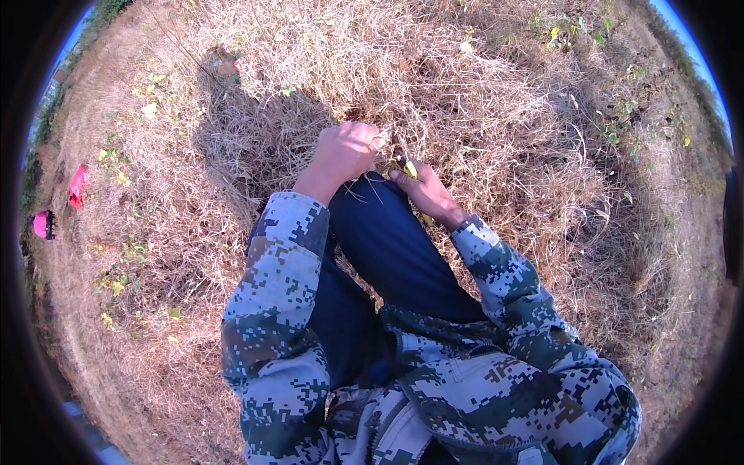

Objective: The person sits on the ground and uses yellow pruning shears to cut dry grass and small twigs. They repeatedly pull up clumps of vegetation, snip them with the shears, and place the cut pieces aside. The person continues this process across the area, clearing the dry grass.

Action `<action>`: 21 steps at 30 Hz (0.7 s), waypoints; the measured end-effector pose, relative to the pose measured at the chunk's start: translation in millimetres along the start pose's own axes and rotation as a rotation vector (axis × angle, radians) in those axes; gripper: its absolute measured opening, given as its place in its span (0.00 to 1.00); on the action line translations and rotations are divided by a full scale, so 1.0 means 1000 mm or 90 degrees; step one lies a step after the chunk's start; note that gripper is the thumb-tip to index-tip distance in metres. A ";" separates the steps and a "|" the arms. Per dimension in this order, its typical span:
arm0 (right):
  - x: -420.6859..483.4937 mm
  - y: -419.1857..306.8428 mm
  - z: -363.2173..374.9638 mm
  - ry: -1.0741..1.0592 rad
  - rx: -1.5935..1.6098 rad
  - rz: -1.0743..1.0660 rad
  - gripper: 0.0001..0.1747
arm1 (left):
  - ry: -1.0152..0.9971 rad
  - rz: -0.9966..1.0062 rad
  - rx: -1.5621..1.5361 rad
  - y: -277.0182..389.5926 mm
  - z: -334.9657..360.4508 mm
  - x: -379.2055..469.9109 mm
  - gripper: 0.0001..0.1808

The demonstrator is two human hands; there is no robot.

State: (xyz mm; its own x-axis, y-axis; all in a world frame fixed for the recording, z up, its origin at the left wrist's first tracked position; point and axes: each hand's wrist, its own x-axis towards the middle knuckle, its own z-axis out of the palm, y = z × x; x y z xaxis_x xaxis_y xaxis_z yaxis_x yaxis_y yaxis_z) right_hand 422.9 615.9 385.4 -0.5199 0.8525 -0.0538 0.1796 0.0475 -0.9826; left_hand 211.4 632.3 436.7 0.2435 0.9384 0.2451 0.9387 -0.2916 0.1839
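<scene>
My left hand (347, 150) is closed around a small bunch of dry grass stems (381, 138), just beyond my bent knee. Close by on the right, my right hand (429, 190) grips a hand tool with yellow handles (411, 169), which looks like pruning shears. Its dark head points toward the stems; the blades are hard to make out against the grass. A few loose straws lie on the knee of my dark trousers (395, 244). Both forearms wear camouflage sleeves.
Dry, matted grass (465, 104) covers the ground all around. Low green and yellow leafy plants (119, 288) grow at the left. Farther off on that side are a red sheet-like item (78, 186) and a pink object with a black edge (43, 224). My shadow falls ahead-left.
</scene>
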 end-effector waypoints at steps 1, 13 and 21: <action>0.000 0.000 -0.003 0.000 -0.006 0.020 0.23 | 0.000 -0.007 -0.009 0.001 -0.002 0.001 0.16; -0.004 0.017 -0.007 0.099 -0.210 -0.005 0.25 | 0.014 0.032 0.051 -0.009 0.005 -0.001 0.16; -0.021 0.031 -0.021 -0.046 -0.071 0.098 0.31 | -0.091 0.083 0.081 -0.007 0.010 -0.002 0.15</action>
State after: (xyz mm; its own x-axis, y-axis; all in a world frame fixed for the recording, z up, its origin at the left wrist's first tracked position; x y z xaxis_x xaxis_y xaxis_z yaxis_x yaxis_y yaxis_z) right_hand 456.6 610.6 359.9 -0.5367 0.8151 -0.2183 0.3504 -0.0200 -0.9364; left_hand 206.8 634.4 425.2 0.3888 0.9134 0.1205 0.9178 -0.3954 0.0354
